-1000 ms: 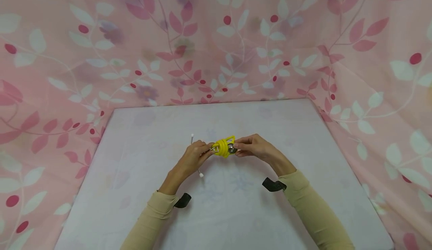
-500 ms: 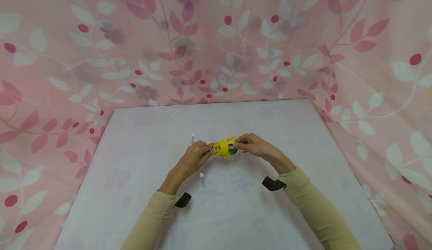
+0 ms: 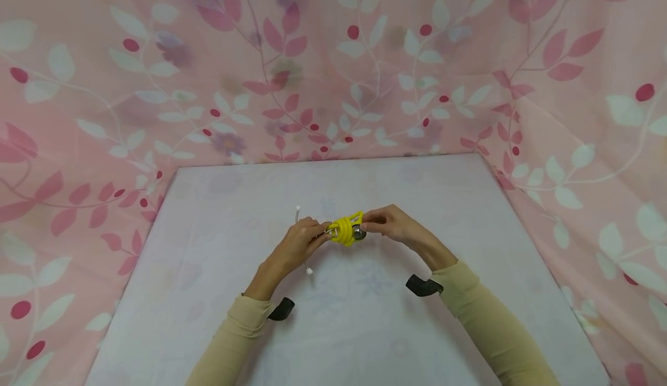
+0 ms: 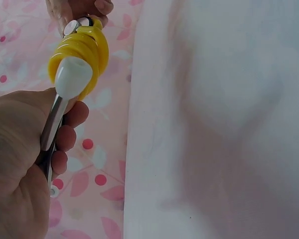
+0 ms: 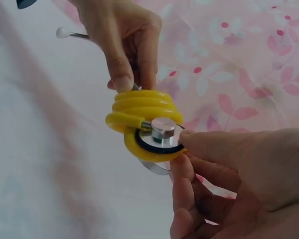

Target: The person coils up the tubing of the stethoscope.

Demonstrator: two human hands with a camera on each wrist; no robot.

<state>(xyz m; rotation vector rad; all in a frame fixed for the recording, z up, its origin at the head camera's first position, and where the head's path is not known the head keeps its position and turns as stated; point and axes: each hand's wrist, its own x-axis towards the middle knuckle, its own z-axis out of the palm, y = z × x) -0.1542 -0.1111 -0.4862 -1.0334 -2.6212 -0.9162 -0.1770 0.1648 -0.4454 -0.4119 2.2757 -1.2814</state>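
Observation:
A stethoscope with yellow tubing (image 3: 344, 231), wound into a tight coil, is held above the table between both hands. My left hand (image 3: 301, 240) grips its metal ear tubes (image 4: 53, 122), fingers curled round them, with a white ear tip (image 4: 74, 78) sticking out past the thumb. On the other side, my right hand (image 3: 394, 224) pinches the rim of the silver chest piece (image 5: 163, 128) between thumb and fingertips. The chest piece has a dark ring and sits against the coil's end. Part of the ear tubes is hidden by my left hand.
A table under a white cloth (image 3: 417, 339) lies below the hands. Pink curtains with a leaf pattern (image 3: 312, 56) hang behind it and at both sides. A black wrist mount (image 3: 424, 285) projects from each sleeve.
My right fingers have shifted slightly on the chest piece, which now sits a little lower against the coil. My left hand keeps its grip in nearly the same place.

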